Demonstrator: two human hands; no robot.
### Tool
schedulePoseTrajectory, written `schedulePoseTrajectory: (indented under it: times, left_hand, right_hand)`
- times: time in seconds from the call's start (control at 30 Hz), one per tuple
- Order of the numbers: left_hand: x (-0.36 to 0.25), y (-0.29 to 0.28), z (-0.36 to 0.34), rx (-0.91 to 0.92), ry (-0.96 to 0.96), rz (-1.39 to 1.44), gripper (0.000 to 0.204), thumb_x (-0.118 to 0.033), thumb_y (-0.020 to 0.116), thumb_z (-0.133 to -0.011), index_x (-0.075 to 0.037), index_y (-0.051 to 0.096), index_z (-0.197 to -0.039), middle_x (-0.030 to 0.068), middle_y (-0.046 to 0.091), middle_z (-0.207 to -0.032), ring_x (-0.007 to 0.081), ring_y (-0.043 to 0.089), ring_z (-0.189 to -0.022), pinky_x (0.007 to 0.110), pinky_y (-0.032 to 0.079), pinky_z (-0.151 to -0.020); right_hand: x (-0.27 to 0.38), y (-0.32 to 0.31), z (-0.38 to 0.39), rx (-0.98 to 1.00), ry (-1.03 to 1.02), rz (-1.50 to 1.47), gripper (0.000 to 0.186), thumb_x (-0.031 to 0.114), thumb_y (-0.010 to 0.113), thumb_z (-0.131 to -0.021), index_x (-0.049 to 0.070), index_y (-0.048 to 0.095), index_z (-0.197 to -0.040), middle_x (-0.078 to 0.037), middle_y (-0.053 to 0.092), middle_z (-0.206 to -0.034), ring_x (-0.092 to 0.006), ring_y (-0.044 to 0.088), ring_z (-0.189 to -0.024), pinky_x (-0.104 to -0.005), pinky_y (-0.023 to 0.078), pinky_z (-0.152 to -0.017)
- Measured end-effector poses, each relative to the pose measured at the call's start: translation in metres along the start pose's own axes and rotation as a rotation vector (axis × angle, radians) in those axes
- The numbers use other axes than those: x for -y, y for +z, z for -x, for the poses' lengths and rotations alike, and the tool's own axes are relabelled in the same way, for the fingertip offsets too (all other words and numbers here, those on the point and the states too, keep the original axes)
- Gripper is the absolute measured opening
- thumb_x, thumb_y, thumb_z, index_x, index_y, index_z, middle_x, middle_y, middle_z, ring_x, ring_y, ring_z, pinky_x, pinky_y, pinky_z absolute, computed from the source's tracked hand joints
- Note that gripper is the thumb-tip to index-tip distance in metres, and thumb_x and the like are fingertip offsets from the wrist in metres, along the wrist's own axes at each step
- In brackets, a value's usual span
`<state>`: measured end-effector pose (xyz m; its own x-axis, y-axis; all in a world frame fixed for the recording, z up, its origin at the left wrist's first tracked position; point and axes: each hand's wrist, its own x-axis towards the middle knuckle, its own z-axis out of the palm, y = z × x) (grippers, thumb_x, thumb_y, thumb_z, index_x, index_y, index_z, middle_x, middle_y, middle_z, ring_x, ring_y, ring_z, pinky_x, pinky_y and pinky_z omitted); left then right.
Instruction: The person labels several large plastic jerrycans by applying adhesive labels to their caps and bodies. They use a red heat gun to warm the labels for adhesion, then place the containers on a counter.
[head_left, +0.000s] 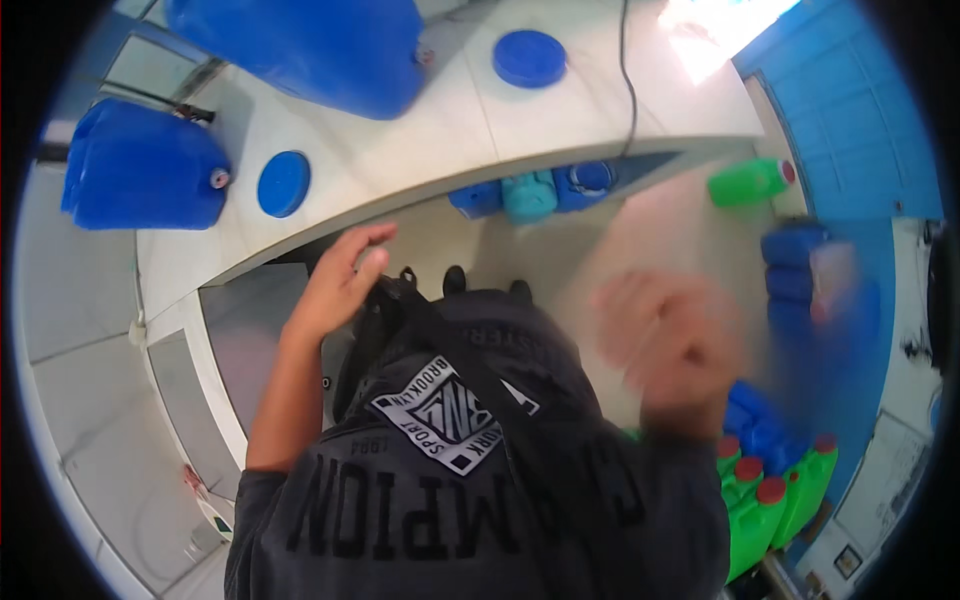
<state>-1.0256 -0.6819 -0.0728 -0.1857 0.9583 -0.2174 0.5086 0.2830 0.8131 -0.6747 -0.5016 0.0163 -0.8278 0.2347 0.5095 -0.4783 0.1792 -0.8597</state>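
Observation:
My left hand (345, 275) is raised in front of the counter's edge, thumb and fingers apart and nothing in it. Close beside its fingers is a black bag (395, 305) on a strap across my dark shirt. My right hand (670, 330) is lifted over the floor on the right, smeared by motion; its fingers and anything in them cannot be made out. On the counter (400, 150) ahead are a large blue jug (300, 50), a smaller blue jug (145, 170) with a tap, and two round blue lids, one at the left (284, 184) and one farther right (529, 58).
Blue and teal containers (528, 196) sit under the counter. A green jug (745, 183) with a red cap is on the right. Several green jugs (770, 510) and blue containers (755, 425) crowd the floor by my right side. A cable (628, 80) crosses the counter.

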Motion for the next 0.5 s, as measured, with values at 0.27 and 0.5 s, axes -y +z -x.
schedulePoseTrajectory:
  times: [0.27,0.5]
  left_hand:
    - [0.033,0.038,-0.067,0.616,-0.324,-0.159,0.037,-0.030,0.056,-0.100,-0.005,0.063,-0.126,0.0134,0.070,-0.118,0.0239,0.065,-0.110,0.036,0.050,-0.095]
    - [0.105,0.005,0.022,0.769,-0.332,-0.538,0.031,-0.028,0.059,-0.087,-0.010,0.074,-0.107,0.0138,0.074,-0.102,0.0286,0.070,-0.093,0.042,0.054,-0.083]
  right_hand:
    - [-0.033,-0.023,0.016,-0.680,0.040,-0.039,0.019,0.020,0.053,-0.105,0.003,0.055,-0.096,-0.004,0.056,-0.080,-0.0146,0.054,-0.073,-0.0378,0.050,-0.081]
    - [-0.047,-0.036,0.014,-0.773,0.129,0.007,0.017,0.016,0.055,-0.103,0.004,0.056,-0.091,-0.005,0.056,-0.079,-0.0120,0.053,-0.072,-0.0329,0.049,-0.076]
